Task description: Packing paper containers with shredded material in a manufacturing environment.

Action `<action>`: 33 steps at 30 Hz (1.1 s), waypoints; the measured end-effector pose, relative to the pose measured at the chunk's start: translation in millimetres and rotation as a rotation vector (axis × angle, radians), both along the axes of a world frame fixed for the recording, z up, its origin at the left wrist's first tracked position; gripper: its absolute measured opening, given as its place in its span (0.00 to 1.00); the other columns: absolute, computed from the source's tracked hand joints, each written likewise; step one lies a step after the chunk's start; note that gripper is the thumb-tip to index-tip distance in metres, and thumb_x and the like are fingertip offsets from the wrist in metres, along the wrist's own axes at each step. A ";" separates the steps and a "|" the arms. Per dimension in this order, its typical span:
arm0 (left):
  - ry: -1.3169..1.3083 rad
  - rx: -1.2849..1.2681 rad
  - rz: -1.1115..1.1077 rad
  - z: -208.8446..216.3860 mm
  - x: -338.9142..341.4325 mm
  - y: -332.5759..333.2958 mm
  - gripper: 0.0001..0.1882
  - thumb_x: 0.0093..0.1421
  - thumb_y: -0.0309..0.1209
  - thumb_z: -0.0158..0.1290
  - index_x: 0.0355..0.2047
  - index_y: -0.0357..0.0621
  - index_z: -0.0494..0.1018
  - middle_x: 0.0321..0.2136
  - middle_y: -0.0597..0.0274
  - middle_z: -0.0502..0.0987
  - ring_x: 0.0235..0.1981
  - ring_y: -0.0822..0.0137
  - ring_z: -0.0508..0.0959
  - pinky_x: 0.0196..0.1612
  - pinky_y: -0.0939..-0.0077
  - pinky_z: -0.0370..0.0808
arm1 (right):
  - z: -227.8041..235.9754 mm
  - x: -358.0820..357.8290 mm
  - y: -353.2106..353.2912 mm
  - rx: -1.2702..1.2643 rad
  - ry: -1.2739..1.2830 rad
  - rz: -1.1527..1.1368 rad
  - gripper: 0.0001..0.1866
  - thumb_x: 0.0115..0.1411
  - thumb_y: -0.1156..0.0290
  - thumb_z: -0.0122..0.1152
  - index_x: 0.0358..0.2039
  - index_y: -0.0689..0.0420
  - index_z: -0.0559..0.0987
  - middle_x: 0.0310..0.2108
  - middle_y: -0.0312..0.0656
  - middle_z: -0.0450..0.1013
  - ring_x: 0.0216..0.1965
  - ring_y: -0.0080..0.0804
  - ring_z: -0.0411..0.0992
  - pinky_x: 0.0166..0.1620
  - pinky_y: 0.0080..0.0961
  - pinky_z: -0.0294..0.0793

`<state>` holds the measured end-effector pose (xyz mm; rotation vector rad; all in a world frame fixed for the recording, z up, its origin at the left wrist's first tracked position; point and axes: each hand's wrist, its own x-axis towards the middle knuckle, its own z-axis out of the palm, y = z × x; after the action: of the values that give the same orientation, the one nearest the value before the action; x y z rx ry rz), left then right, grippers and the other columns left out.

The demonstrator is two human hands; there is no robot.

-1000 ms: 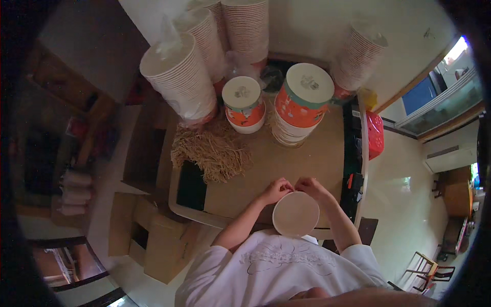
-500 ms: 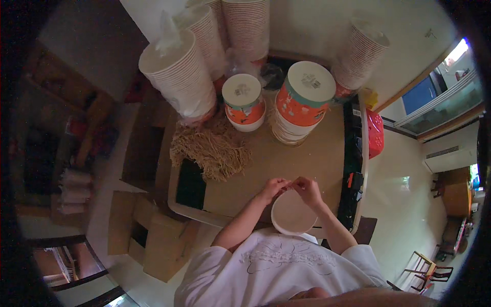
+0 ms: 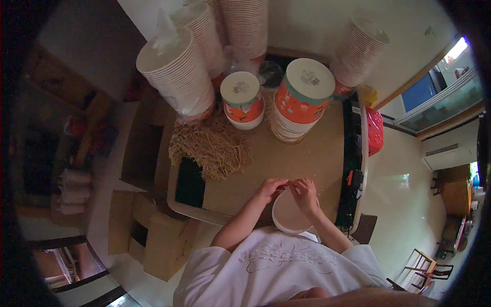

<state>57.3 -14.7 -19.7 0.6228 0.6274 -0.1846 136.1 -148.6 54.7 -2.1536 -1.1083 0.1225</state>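
A white paper bucket [image 3: 291,217] is held against the table's near edge, its open mouth facing up. At its far rim my left hand [image 3: 272,189] is closed, fingertips pinched on the edge. My right hand [image 3: 306,196] reaches over the right of the rim, its fingers bent in to meet the left fingertips. Anything small between the fingers is too fine to make out. To the far left of my hands lies a heap of brown twine [image 3: 209,151]. Two upturned orange-and-green paper buckets, a small one [image 3: 242,105] and a large stack [image 3: 304,102], stand beyond.
Tall stacks of white paper buckets [image 3: 176,71] in plastic wrap line the back, with another stack [image 3: 360,53] at far right. Brown cardboard [image 3: 271,158] covers the tabletop. Dark items [image 3: 350,179] line the right edge. An open carton [image 3: 163,240] stands on the floor at left.
My right hand has turned at the rim, its fingers now spread further over the bucket's far right side. The bucket has shifted slightly; my left hand stays nearly in place.
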 end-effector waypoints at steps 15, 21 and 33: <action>0.053 0.014 0.021 27.2 -3.5 -1.1 0.06 0.52 0.28 0.50 0.31 0.42 0.74 0.20 0.69 0.74 0.17 0.80 0.69 0.18 0.89 0.65 | 6.5 -3.9 -8.6 -0.040 0.040 0.092 0.15 0.44 0.77 0.52 0.36 0.56 0.75 0.34 0.41 0.70 0.36 0.39 0.66 0.40 0.32 0.63; -0.020 0.003 -0.024 5.0 -9.2 4.4 0.08 0.52 0.27 0.50 0.33 0.41 0.73 0.24 0.67 0.74 0.21 0.78 0.70 0.23 0.86 0.67 | 7.8 -6.1 -8.0 -0.075 0.100 0.099 0.15 0.46 0.76 0.51 0.37 0.54 0.74 0.35 0.39 0.70 0.38 0.39 0.65 0.42 0.34 0.62; -0.029 0.183 -0.047 10.4 -12.0 2.1 0.09 0.52 0.26 0.48 0.35 0.40 0.72 0.28 0.66 0.75 0.27 0.74 0.73 0.30 0.82 0.71 | -34.0 26.3 0.9 -0.125 0.714 -0.023 0.07 0.48 0.73 0.56 0.27 0.61 0.77 0.23 0.38 0.73 0.26 0.20 0.68 0.31 0.19 0.68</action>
<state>45.3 -12.6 -9.4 0.8159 0.6065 -0.1627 162.4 -147.6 20.7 -1.9674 -0.6637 0.8917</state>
